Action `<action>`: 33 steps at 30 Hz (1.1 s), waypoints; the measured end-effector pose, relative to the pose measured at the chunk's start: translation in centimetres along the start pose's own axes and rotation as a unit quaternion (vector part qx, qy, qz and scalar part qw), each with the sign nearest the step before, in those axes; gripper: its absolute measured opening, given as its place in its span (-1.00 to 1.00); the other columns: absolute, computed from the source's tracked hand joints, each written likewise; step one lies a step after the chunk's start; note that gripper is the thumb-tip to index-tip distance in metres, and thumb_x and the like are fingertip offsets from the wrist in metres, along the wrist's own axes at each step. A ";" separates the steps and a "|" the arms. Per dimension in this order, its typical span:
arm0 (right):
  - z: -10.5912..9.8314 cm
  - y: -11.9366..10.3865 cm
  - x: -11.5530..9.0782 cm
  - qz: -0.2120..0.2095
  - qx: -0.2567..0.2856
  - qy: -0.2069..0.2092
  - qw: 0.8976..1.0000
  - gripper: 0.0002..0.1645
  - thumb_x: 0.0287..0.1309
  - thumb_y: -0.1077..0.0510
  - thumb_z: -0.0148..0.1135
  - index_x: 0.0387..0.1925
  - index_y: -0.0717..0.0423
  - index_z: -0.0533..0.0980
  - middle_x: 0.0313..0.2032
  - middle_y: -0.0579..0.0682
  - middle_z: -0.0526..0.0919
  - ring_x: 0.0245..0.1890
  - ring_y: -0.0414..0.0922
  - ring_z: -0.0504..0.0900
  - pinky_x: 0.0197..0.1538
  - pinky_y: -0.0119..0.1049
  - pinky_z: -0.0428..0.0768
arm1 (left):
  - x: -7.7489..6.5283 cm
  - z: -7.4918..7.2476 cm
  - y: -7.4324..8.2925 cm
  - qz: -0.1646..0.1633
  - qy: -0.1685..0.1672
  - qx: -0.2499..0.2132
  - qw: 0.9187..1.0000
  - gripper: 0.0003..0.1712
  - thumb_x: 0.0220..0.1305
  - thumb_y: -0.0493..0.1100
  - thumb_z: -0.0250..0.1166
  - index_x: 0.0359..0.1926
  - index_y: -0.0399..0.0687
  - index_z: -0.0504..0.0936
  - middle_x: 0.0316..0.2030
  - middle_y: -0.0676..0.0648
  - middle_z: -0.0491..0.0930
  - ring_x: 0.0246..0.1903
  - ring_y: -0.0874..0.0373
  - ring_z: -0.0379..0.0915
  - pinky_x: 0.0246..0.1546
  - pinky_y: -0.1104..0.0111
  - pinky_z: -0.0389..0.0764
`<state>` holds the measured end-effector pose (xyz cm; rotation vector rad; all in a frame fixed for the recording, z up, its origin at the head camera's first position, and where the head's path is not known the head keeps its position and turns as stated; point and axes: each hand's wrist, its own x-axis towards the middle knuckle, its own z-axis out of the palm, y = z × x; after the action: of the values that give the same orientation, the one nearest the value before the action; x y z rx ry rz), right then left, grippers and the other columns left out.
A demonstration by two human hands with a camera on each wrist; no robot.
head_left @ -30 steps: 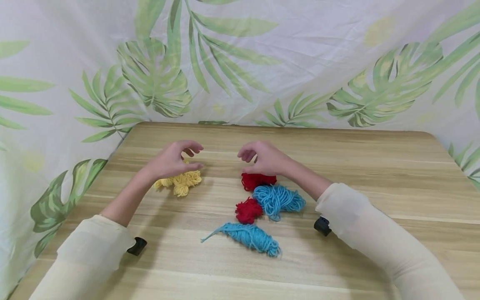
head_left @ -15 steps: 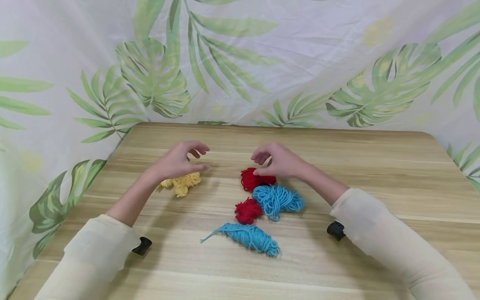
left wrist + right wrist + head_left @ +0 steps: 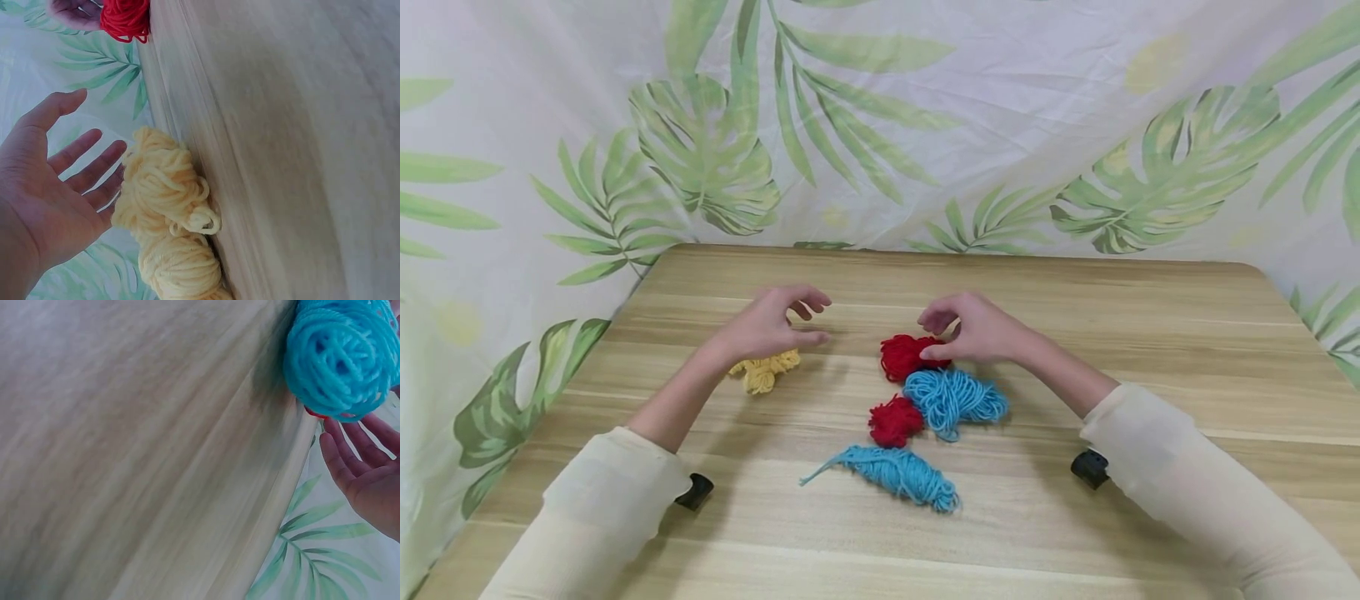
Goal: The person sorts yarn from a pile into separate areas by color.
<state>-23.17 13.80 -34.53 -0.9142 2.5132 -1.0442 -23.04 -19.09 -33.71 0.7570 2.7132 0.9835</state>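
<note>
My left hand (image 3: 767,323) hovers above and just behind the yellow yarn (image 3: 767,372), fingers loosely bent and holding nothing. Two tied lumps of that yarn show in the left wrist view, the upper one (image 3: 165,181) beside the spread fingers. Over the farther red yarn bundle (image 3: 901,357) hangs my right hand (image 3: 981,329), relaxed and with nothing in its grasp; it covers part of that bundle. A looped blue yarn hank (image 3: 955,398) lies just in front, beside a smaller red yarn clump (image 3: 895,421). Nearest the person is a twisted blue yarn skein (image 3: 898,475) with a loose tail.
The wooden tabletop (image 3: 760,517) carries all the yarn. Behind it hangs a white cloth (image 3: 1000,125) with a green leaf print. Black wrist devices sit under both sleeves, the left one (image 3: 695,492) and the right one (image 3: 1090,468).
Both hands have drifted right. The right hand has also come slightly nearer, which uncovers more of the farther red bundle. The yarn stays where it was.
</note>
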 end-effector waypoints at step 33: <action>-0.5 1.6 -2.5 0.011 0.006 0.005 1.000 -0.41 0.17 0.15 0.52 0.14 0.42 0.58 0.01 0.22 0.72 0.02 0.12 0.67 0.06 -0.08 0.71 | 2.2 2.0 1.8 0.029 -0.029 -0.009 0.999 -0.43 0.23 -0.19 0.49 0.19 -0.39 0.58 0.09 -0.34 0.64 0.04 -0.24 0.59 0.04 -0.06 0.64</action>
<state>-22.18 16.52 -35.28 -0.8776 2.5161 -1.0590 -23.60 -15.74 -34.06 0.8524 2.6439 0.9822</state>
